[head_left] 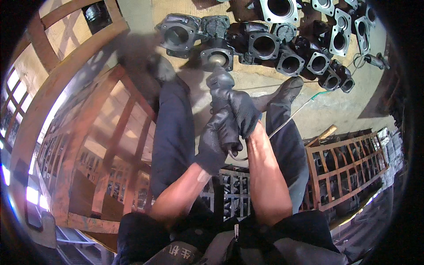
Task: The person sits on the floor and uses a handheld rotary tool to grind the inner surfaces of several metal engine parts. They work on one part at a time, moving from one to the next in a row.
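Observation:
In both dark-gloved hands I hold a black corded power tool, seemingly a grinder [220,81], pointing away from me. My left hand [214,139] wraps round the rear of its body, and my right hand [244,114] is closed round it farther forward. The tool's front end meets the round opening of a flanged metal casting [226,57], where a pale glow shows. The exact tip is hidden. From the rear of the tool a grey cable [282,126] loops under my right wrist and runs off to the right.
Several dark castings with machined flanges [264,45] stand on cardboard and floor ahead. A second corded tool [376,61] lies at the far right. Orange metal cages [119,141] rise on my left, with another crate [349,168] at right. My boots [291,88] flank the work.

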Tool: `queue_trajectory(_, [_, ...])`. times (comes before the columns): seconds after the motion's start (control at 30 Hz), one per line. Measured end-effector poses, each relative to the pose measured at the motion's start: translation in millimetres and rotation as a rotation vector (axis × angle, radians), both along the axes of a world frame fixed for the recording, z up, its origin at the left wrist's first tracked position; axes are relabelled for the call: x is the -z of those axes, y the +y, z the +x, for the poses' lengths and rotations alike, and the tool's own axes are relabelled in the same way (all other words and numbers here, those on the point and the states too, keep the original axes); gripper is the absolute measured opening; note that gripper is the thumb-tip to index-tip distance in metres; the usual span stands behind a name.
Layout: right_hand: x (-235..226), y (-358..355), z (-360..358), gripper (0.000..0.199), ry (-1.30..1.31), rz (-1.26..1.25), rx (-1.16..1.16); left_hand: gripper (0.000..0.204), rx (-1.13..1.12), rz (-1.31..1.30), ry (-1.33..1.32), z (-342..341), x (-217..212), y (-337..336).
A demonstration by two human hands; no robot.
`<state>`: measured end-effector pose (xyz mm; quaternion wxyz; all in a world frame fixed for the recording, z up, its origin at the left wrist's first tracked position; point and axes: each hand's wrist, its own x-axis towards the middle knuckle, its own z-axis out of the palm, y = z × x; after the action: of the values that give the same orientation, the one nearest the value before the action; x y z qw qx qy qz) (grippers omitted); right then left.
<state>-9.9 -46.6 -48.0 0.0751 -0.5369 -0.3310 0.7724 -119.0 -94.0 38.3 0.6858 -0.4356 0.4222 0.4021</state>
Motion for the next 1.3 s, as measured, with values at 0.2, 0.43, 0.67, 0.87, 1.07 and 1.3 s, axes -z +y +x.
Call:
queue_trajectory(0.2, [-29.4, 24.1, -19.7, 0.027, -0.054, -0.479, 0.236, 0.03, 0.149, -0.034, 0.067, -11.2, -12.4, 3.7])
queue_trajectory(0.43, [27.0, -11.2, -5.2, 0.022, -0.014, 0.088, -0.081, 0.034, 0.084, -0.016, 0.086, -12.7, 11.3, 10.6])
queue_trajectory(0.67, [-11.4, 1.9, -14.8, 0.022, 0.034, -0.03, 0.038, 0.026, 0.177, -0.108, 0.179, -10.3, -21.8, 19.4])
queue_trajectory(0.87, [-6.8, 27.6, -9.4, 0.022, -0.136, 0.304, -0.312, 0.028, 0.112, -0.032, 0.157, -8.0, -1.9, 31.7])
queue_trajectory(1.07, [5.2, 30.7, -6.8, 0.025, -0.116, 0.113, -0.273, 0.027, 0.129, -0.087, 0.15, -6.9, 12.3, 28.1])
queue_trajectory(1.3, [-4.4, 11.8, -15.9, 0.031, 0.003, -0.275, 0.241, 0.028, 0.004, -0.096, 0.081, -7.0, 10.8, 3.6])
